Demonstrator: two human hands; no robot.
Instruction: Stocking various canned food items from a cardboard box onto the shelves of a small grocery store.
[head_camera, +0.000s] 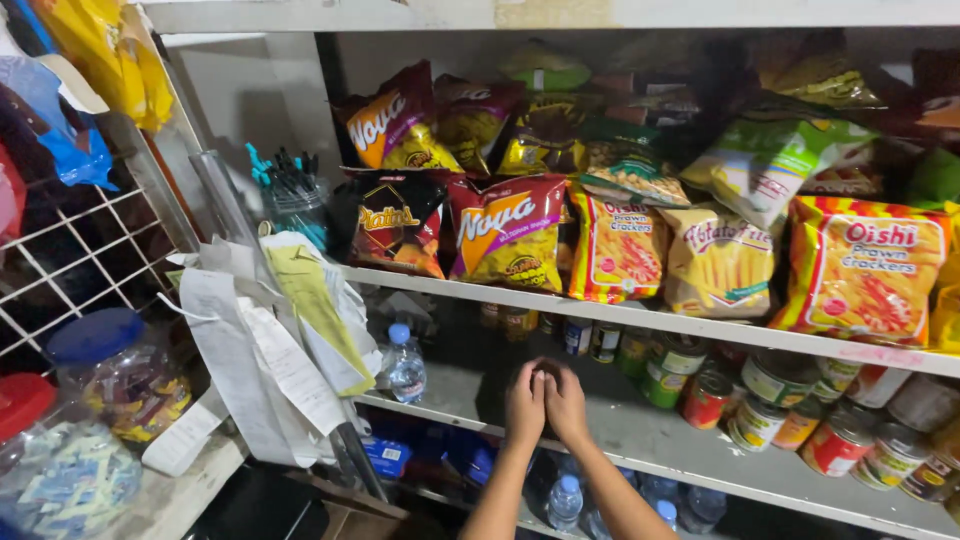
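Note:
My left hand (524, 404) and my right hand (566, 402) reach together onto the middle shelf (640, 435), side by side and touching. Their fingers curl around something small and dark at the fingertips; I cannot make out what it is. Tin cans (765, 400) stand in rows on the same shelf just right of my hands. A small water bottle (405, 362) with a blue cap stands to the left. Above my hands, snack bags (508, 230) lean in a row on the upper shelf (660, 322).
A bundle of paper slips (275, 350) hangs at the left shelf post. A cup of pens (292, 195) sits behind it. Plastic jars (110, 375) with blue and red lids stand on a counter at lower left. More water bottles (565, 500) fill the bottom shelf.

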